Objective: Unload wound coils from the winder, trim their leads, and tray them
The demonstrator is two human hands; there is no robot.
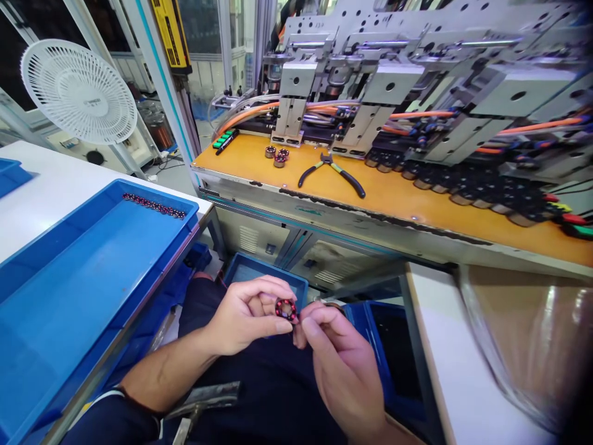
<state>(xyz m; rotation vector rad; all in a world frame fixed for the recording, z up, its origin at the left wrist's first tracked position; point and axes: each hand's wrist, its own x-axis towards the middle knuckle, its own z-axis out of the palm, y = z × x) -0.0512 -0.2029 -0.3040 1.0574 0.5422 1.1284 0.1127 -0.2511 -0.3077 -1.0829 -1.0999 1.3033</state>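
Note:
A small ring-shaped motor stator (280, 307), black with red-copper windings, is above my lap in the middle of the head view. My left hand (248, 315) grips it by the edge between thumb and fingers, its open centre facing me. Just to the right, my right hand (345, 358) is closed in a pinch close to the stator's edge. Whatever its fingertips hold, if anything, is too small to make out. Three similar stators (279, 161) sit on the orange bench top, beside wire cutters (327, 159) with black and yellow-green handles, lying with handles spread.
At left, a blue tray (60, 232) on a white table holds a row of stators (154, 206) along its far end. Machine fixtures (391, 80) line the bench's back, with dark round parts (463, 185) at right. A white fan (78, 93) stands behind.

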